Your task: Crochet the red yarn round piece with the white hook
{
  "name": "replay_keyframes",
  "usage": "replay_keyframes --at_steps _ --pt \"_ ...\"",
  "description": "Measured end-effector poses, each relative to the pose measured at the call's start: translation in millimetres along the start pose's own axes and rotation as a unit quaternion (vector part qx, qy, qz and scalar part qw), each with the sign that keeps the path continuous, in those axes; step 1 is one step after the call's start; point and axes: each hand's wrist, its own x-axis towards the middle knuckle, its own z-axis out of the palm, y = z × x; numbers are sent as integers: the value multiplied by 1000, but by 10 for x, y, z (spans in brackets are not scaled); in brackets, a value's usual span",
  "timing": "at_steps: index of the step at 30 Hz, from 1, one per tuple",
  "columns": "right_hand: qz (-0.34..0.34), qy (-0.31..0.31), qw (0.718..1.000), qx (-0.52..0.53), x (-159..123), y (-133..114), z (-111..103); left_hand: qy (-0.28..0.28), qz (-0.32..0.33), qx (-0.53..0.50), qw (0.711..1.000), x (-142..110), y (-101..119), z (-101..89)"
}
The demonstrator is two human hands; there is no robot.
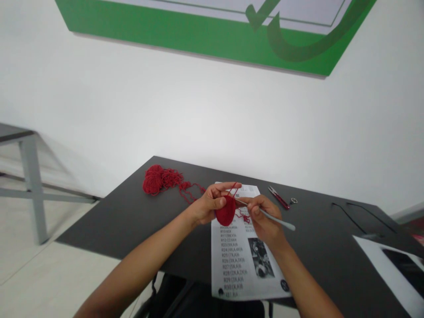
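My left hand pinches a small round red crochet piece, with a strand of red yarn running over its raised forefinger. My right hand grips a pale grey crochet hook whose tip points into the piece. Both hands hover just above a printed pattern sheet lying on the black table. The yarn trails left across the table to a loose red yarn ball.
Small red-handled snips and a little metal ring lie beyond the sheet. A black cable and a white-edged tablet sit at the right. A grey table leg stands at left; a white wall is behind.
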Motion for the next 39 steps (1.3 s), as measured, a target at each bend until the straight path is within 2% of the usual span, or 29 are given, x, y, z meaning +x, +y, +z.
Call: replay_keyframes --at_steps 7,11,14,17,23,27,34,39 --pt "28 10 990 138 58 -28 195 -33 -10 -93 995 19 -37 5" --pt "66 14 970 232 87 6 228 -43 -13 -95 994 28 -68 -14" --pt "93 22 958 271 102 36 239 -23 -19 -75 997 46 -95 -30" --pt "86 43 963 252 102 72 232 7 -8 -26 1000 76 -128 -44" --pt "75 89 969 219 112 117 184 63 73 98 991 147 -171 -33" --pt "65 102 972 202 139 116 179 94 120 124 981 161 -186 11" --pt "46 155 977 137 125 112 179 105 108 119 981 141 -253 44" --pt "30 167 980 100 104 72 178 83 103 109 985 83 -218 83"
